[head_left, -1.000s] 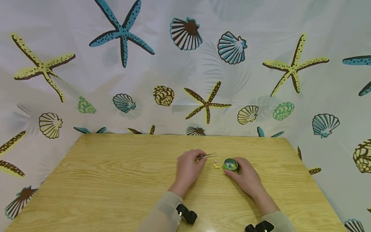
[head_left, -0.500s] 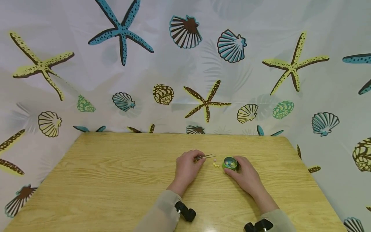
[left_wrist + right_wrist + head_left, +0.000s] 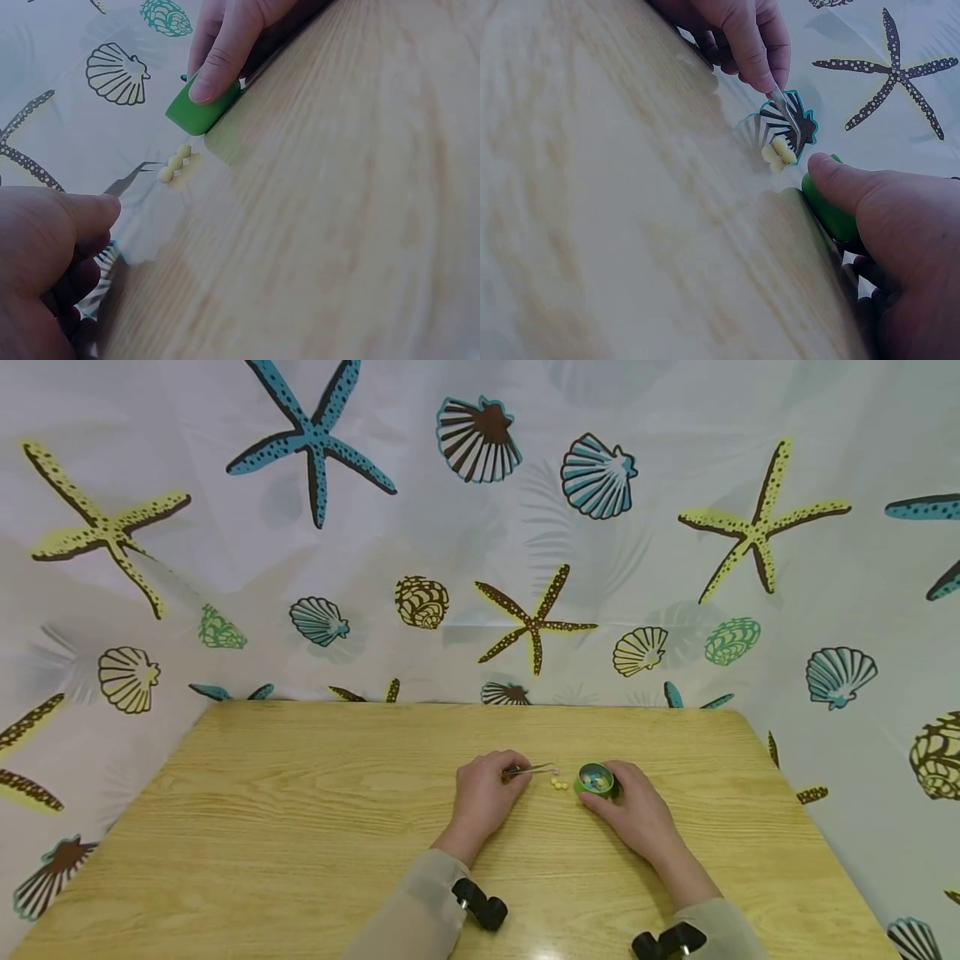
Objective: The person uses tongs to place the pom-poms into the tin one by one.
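My left hand (image 3: 486,787) pinches a pair of bent-tipped tweezers (image 3: 536,769) between thumb and fingers. Their points, facing right, are right at a small pinkish bead (image 3: 556,772) in the head view. Just in front of it lie several yellow beads (image 3: 558,784), close together on the table; in the left wrist view the tweezers' tips (image 3: 154,166) overlap the end of that row. With thumb and fingers curled round its side, my right hand (image 3: 639,806) holds a small round green tin (image 3: 196,112) upright. Blue and yellow bits (image 3: 596,780) show inside the tin.
The wooden table (image 3: 300,827) stretches around both hands. A white cloth (image 3: 360,560) printed with starfish and shells hangs behind the back edge and along both sides. Each sleeve carries a black camera mount (image 3: 480,905) near the wrist.
The tweezers' tips have come down from behind the pinkish bead to right at it. My right hand and the tin have stayed in place; the head view has shifted slightly.
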`<state>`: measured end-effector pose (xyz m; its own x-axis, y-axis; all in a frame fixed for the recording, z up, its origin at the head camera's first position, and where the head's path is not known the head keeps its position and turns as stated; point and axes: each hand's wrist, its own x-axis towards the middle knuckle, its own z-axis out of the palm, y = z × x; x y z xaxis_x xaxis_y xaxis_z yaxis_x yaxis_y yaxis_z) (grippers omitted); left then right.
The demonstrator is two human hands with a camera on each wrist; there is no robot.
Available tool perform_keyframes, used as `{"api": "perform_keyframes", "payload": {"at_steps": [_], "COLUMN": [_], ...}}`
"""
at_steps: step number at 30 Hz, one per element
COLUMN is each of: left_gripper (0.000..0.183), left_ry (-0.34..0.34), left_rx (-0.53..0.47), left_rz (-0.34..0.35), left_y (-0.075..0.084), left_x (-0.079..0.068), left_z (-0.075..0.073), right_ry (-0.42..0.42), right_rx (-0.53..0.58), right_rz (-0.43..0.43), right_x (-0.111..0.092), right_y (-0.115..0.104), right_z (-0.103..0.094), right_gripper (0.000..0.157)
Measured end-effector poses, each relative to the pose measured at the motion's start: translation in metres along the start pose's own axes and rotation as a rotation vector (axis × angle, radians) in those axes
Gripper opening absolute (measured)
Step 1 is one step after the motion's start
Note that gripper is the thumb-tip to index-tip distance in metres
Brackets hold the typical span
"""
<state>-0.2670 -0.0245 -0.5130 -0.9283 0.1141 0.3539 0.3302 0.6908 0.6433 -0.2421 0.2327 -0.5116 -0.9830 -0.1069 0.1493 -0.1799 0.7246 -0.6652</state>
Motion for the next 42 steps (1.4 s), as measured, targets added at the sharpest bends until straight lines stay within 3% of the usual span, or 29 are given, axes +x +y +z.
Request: {"api": "perform_keyframes", "payload": {"at_steps": [42], "left_gripper": [0.009], "left_ry": [-0.018], "left_rx": [0.065], "left_rz": [0.023], "left_y": [0.0033], "left_x": [-0.0012], "left_z": [-0.0012], "right_ry": [-0.014], "right_rx": [-0.015], "right_rz": [-0.009], "right_x": [0.0001], "right_y": [-0.0018], "right_z": [-0.0008], "right_gripper": [0.069]}}
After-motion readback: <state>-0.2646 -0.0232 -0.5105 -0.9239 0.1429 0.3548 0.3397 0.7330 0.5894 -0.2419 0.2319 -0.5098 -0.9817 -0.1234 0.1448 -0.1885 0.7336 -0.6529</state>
